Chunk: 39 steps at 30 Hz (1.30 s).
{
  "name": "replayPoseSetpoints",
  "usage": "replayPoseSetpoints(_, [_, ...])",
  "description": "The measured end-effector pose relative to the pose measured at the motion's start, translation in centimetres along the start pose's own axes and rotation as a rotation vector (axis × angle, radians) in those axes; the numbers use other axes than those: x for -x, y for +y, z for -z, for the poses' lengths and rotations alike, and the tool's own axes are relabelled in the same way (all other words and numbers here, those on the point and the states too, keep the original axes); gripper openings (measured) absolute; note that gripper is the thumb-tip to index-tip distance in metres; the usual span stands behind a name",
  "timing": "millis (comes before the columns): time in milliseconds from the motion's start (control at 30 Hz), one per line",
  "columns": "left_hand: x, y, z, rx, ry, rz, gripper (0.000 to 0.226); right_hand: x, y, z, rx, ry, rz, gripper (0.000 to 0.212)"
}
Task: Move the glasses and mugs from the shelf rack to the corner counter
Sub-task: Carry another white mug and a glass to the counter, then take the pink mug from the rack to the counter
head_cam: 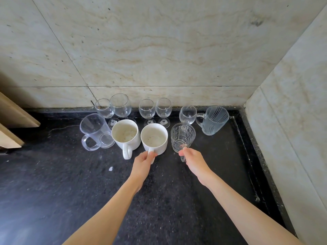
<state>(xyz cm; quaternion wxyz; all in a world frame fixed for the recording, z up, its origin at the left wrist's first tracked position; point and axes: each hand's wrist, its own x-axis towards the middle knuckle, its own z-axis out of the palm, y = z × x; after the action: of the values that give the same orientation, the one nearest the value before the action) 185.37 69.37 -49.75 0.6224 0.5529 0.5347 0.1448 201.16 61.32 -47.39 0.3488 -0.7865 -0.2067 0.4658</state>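
Counter (53, 183) black, speckled; marble walls (159, 50); hands grip white mug (154, 138), patterned glass (182, 137).

Marble wall (159, 50); wooden boards (16, 115) at left.

**One head-worn view, looking down into the corner**

A single wide-angle camera looks forward and steeply down from above at the dark counter (53, 191), close over it, facing where two marble walls (159, 50) meet. No second view shares the scene.
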Motion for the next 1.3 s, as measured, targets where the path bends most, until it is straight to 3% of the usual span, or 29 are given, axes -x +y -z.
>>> replayPoseSetpoints(133, [0.9,1.3,0.3,-0.116,0.026,-0.018,0.034,1.7,-0.5,0.1,0.078,0.092,0.067,0.040])
replayPoseSetpoints(300, [4.0,1.9,2.5,-0.237,0.066,-0.029,0.049,4.8,-0.4,0.3,0.090,0.382,0.210,0.040])
replayPoseSetpoints(467, [8.7,2.9,8.2,-0.397,0.079,-0.205,0.056,9.1,-4.7,-1.0,0.313,0.432,0.600,0.050])
replayPoseSetpoints(667, [15.8,5.1,19.1,-0.813,0.396,-0.430,0.067,14.6,-13.6,-7.9,0.872,0.311,0.998,0.066])
replayPoseSetpoints(867, [28.6,4.5,32.9,-0.987,0.829,-0.465,0.070,23.9,-20.8,-20.7,1.021,0.233,1.342,0.076])
replayPoseSetpoints(1000, [39.7,-0.9,41.3,-1.050,1.062,-0.352,0.071,33.2,-21.5,-32.1,0.979,0.118,1.525,0.079])
replayPoseSetpoints(1300, [65.5,-19.3,53.1,-0.899,1.373,0.131,0.073,55.6,-15.1,-54.8,0.829,-0.317,1.926,0.085])
